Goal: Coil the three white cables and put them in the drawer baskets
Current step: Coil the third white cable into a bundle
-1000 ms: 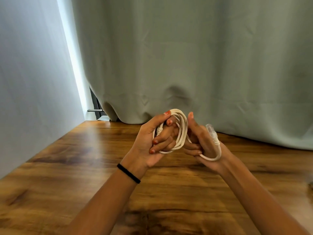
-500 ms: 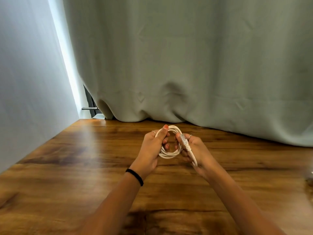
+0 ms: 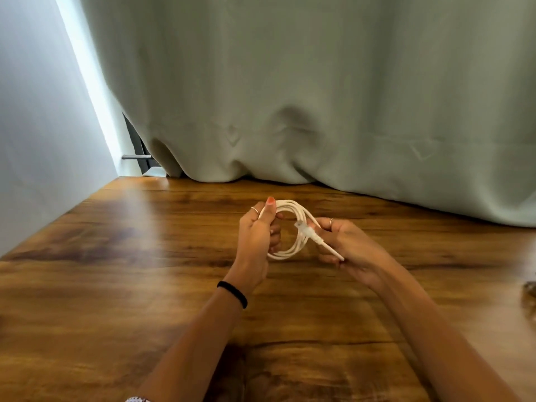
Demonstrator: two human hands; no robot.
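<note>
Left hand (image 3: 256, 239), black band on wrist, grips the left side of a coiled white cable (image 3: 293, 227), thumb up over the loops. Right hand (image 3: 348, 245) pinches the cable's clear plug end (image 3: 303, 229) w/ its short straight tail, apparently against the coil's right side. Coil is held just above a brown wood-grain table (image 3: 116, 285); pale green curtain (image 3: 319, 97) hangs behind.

**A Curtained Room, Likely a Home**

The setting looked domestic: a wood-grain table (image 3: 116, 285) stood against a long pale green curtain (image 3: 319, 97), beside a plain white wall (image 3: 34, 140). Daylight showed through the gap (image 3: 87, 68) at the curtain's edge.
</note>
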